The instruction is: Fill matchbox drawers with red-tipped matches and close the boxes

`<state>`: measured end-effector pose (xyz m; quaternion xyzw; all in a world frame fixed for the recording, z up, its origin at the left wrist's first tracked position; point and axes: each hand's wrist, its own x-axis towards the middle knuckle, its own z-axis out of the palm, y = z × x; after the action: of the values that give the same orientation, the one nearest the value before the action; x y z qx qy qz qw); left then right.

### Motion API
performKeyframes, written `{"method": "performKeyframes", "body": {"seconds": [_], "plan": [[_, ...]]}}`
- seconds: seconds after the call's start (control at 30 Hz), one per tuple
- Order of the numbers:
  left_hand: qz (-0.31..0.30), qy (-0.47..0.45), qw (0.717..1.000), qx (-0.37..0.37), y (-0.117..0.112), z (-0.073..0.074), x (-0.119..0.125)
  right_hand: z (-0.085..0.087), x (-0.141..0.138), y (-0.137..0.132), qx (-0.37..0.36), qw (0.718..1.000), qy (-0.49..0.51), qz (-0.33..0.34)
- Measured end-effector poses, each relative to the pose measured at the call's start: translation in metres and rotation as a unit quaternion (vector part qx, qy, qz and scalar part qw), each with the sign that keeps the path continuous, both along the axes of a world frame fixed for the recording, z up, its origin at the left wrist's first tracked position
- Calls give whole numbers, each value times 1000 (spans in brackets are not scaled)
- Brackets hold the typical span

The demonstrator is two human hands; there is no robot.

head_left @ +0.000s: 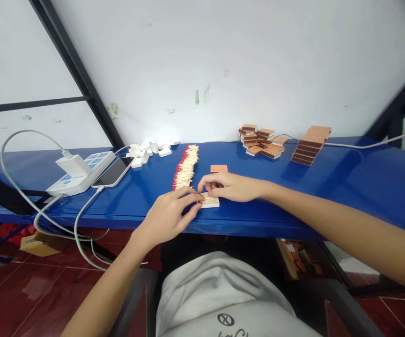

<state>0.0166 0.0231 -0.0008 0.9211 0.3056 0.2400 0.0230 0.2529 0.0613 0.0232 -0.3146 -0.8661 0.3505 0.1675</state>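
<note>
A small white matchbox tray [213, 204] filled with matches [207, 199] lies near the front edge of the blue table. My left hand [167, 211] grips the tray's left end, thumb at the near side and fingers at the far side. Over the tray, my right hand [232, 186] has its fingers bent, thumb and fingertips closed on the matches at the left end; the exact contact is partly hidden. Just behind the right hand lies an orange matchbox sleeve [218, 168]. A long row of red-headed matches [186, 166] spreads behind my left hand.
White empty trays [149, 150] are heaped at back left. Closed matchboxes [261, 140] pile up at back right, beside a stack of brown-orange sleeves [311, 146]. A phone [114, 172], a power strip [83, 173] and white cables [79, 220] occupy the left side.
</note>
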Motion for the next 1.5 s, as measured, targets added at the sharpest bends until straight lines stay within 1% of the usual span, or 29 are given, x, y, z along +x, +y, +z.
{"method": "performKeyframes", "body": {"seconds": [0.23,0.47,0.67,0.8,0.9,1.03,1.1,1.17,1.23,1.3,1.37,1.43,1.5], "plan": [[3,5,1000,-5,0,-1,-2,2,0,-1,30,1000,-8,3],[3,9,1000,0,0,0,-1,0,0,0,27,1000,-2,6],[18,8,1000,5,-2,2,0,-2,1,1,46,999,4,12],[26,4,1000,11,-2,2,0,-1,0,0,35,999,7,10],[25,7,1000,5,-2,1,0,0,0,0,27,1000,2,5],[20,-4,1000,-5,-2,1,1,0,0,-1,44,999,-3,1],[36,-32,999,-4,-2,1,1,-1,0,0,54,999,-6,0],[65,-82,994,6,-3,0,0,-1,0,0,58,998,-8,-1],[94,-143,985,11,-2,-1,-2,-2,0,1,57,998,-3,-2],[119,-182,976,8,-1,-1,-5,-4,1,2,54,999,5,-6],[142,-179,973,6,2,-1,-8,-6,0,2,55,998,7,-15],[161,-150,975,14,5,-1,-11,-7,-1,0,66,997,13,-26],[173,-125,977,22,7,-1,-13,-3,-2,-3,85,995,41,-38]]}}
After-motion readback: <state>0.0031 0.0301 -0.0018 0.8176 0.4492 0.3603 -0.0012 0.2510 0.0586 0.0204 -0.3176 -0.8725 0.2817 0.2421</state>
